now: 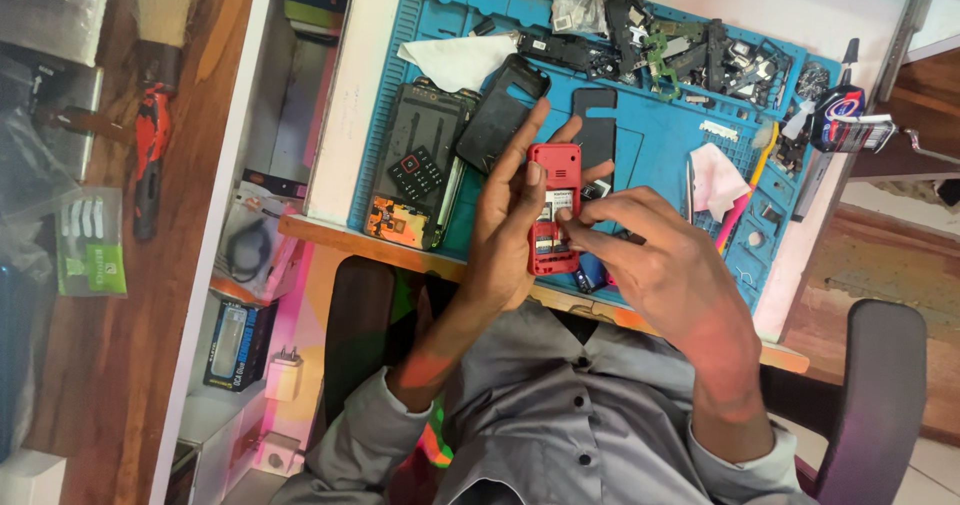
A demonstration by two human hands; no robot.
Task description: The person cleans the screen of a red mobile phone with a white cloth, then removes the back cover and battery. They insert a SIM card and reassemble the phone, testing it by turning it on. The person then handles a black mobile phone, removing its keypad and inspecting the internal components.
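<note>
My left hand [508, 220] grips a red phone [551, 170] upright above the table's near edge. The phone's back is off, so its inner compartment with a white label shows. The fingertips of my right hand [655, 260] rest bunched on that open compartment. Whether they pinch a small part there is hidden. A small blue object [590, 271] lies just under my right hand.
A blue work mat [650, 140] covers the table. On it lie a dismantled black keypad phone [425, 155], a black back cover [500, 115], a flat black panel [598, 130], white tissue [460, 60], pink cloth [715, 180] and a heap of phone parts [665, 45]. A tape roll [840, 105] sits at the right.
</note>
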